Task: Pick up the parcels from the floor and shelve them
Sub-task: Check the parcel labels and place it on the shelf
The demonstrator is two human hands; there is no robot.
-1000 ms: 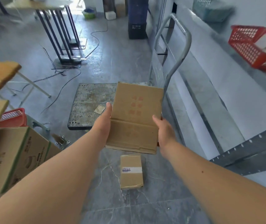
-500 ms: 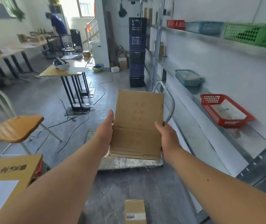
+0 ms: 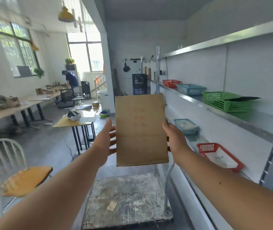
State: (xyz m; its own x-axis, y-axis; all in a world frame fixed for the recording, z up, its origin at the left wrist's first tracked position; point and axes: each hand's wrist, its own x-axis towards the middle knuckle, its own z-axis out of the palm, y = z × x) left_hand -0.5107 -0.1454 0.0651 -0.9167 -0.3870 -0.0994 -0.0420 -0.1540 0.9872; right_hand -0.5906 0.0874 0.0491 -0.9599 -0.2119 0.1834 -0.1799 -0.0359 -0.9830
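Parcel higher, upright now.

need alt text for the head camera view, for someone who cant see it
Two bare hands, left hand and right hand, hold a flat brown cardboard parcel upright at chest height. Metal shelving on the right carries red, blue and green baskets, with a green basket nearest on the upper shelf. A platform trolley stands on the floor below.

Daylight came through tall windows in white walls. The grey floor carried a white spindle-back chair with a wooden seat, a small dark-legged counter and a long counter at the left. Yellow pendant lamps hung overhead.
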